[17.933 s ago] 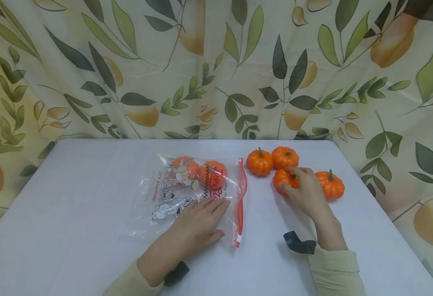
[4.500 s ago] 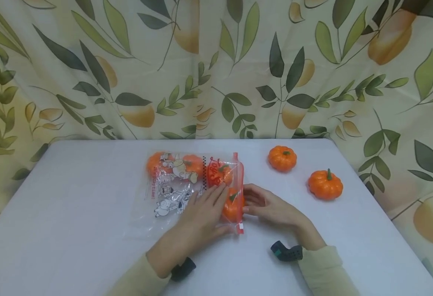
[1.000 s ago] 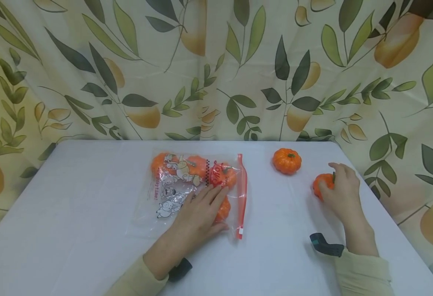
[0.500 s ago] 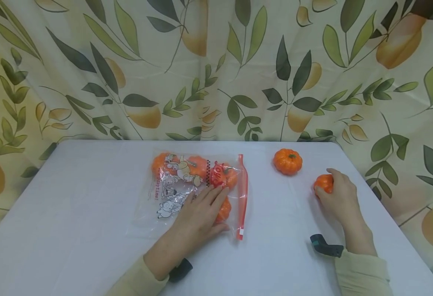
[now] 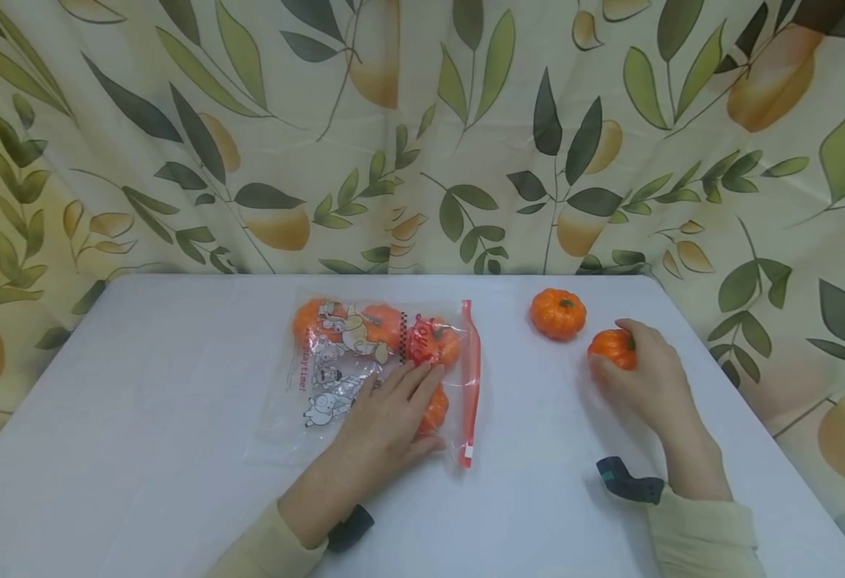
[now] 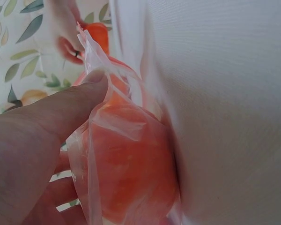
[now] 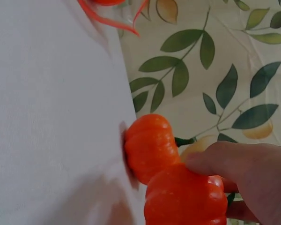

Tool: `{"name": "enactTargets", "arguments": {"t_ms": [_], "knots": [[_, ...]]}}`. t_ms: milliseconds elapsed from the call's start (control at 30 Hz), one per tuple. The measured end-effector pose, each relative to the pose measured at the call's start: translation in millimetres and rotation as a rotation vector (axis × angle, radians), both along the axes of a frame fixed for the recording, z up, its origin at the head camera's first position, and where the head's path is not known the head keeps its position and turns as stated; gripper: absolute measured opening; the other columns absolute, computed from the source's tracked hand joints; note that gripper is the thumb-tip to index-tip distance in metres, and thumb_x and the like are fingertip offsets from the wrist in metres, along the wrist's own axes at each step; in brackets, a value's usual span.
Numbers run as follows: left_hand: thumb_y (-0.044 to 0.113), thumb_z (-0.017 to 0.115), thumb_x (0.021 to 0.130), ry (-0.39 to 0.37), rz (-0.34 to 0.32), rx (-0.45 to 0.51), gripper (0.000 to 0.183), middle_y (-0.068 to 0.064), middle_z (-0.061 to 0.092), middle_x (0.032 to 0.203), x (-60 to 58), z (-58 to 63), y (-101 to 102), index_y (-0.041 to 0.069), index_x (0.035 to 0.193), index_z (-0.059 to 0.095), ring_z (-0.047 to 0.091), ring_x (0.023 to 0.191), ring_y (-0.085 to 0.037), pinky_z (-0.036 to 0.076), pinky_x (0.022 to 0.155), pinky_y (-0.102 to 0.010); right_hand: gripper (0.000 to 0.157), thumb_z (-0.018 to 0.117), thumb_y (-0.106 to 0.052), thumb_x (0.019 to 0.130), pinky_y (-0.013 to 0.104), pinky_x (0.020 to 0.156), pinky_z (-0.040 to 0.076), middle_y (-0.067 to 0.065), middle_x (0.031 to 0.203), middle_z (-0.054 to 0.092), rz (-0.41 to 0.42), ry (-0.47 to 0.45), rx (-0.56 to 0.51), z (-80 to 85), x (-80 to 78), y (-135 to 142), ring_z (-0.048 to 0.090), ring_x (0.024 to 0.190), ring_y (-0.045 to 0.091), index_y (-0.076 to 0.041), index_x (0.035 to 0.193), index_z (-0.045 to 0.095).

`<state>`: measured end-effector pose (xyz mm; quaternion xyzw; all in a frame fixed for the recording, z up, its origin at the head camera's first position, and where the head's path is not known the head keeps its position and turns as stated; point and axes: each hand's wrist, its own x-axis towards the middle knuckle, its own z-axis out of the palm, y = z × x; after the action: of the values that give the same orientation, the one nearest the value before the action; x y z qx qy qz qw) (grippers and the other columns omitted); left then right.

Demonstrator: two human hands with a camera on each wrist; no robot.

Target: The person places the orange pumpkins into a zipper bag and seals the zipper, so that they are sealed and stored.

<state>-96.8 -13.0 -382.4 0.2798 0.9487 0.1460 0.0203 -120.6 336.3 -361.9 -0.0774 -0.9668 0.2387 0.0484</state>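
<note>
A clear zip bag (image 5: 285, 417) with a red slider edge lies on the white table, several small orange pumpkins (image 5: 314, 321) inside it. My left hand (image 5: 389, 417) rests on the bag with extended fingers, partly covering one bagged pumpkin (image 6: 131, 168). In the left wrist view the thumb touches the plastic near the bag's mouth. On the right, my right hand (image 5: 649, 377) grips a small orange pumpkin (image 5: 612, 349) between thumb and fingers; its green stem shows past the fingers in the right wrist view. Another loose pumpkin (image 5: 558, 314) sits just behind and left of it.
The white table (image 5: 140, 417) ends at a back edge against a leaf-patterned cloth (image 5: 422, 136). Dark wrist-worn devices (image 5: 630, 480) sit at both wrists. The bag's red-edged mouth (image 5: 471, 385) faces right, toward the loose pumpkins.
Earlier, several pumpkins were loose at right; more now lie in the bag. Over the last second my right hand has taken hold of the rightmost pumpkin and moved it left. My left hand stays put.
</note>
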Motion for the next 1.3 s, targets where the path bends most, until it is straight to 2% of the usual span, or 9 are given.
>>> {"name": "enactTargets", "arguments": {"t_ms": [167,600,967,1300], "knots": [[0.054,0.073,0.083,-0.008,0.0,0.005,0.094,-0.001,0.036,0.16,-0.2,-0.4,0.3,0.023,0.158,0.026,0.033,0.149,-0.027,0.032,0.115,-0.063,0.067,0.068,-0.026,0.092,0.069,0.1,0.042,0.032,0.138,0.046,0.028,-0.032,0.018,4.5,1.2,-11.2,0.043,0.12,0.049,0.004,0.144,0.04],[0.055,0.072,0.083,-0.01,-0.001,0.004,0.094,-0.001,0.036,0.161,-1.4,-0.4,0.4,0.024,0.158,0.025,0.031,0.149,-0.027,0.031,0.115,-0.063,0.067,0.072,-0.031,0.089,0.066,0.099,0.045,0.028,0.135,0.051,0.113,0.001,0.049,14.7,7.0,-36.0,0.048,0.119,0.046,0.004,0.14,0.045],[0.055,0.073,0.082,-0.004,-0.001,0.002,0.094,-0.001,0.037,0.16,-1.3,-1.6,-0.2,0.024,0.158,0.026,0.033,0.149,-0.026,0.032,0.115,-0.063,0.066,0.072,-0.038,0.089,0.063,0.095,0.05,0.025,0.131,0.056,0.167,-0.043,0.06,13.1,7.9,-53.2,0.053,0.116,0.042,0.001,0.137,0.049],[0.054,0.073,0.082,0.004,0.003,0.0,0.094,-0.001,0.037,0.16,-0.5,-1.5,-0.2,0.023,0.158,0.026,0.033,0.148,-0.027,0.032,0.115,-0.062,0.059,0.074,-0.04,0.087,0.056,0.086,0.056,0.018,0.12,0.063,0.215,-0.017,0.106,2.3,6.6,-71.5,0.057,0.107,0.035,-0.005,0.131,0.056]]}}
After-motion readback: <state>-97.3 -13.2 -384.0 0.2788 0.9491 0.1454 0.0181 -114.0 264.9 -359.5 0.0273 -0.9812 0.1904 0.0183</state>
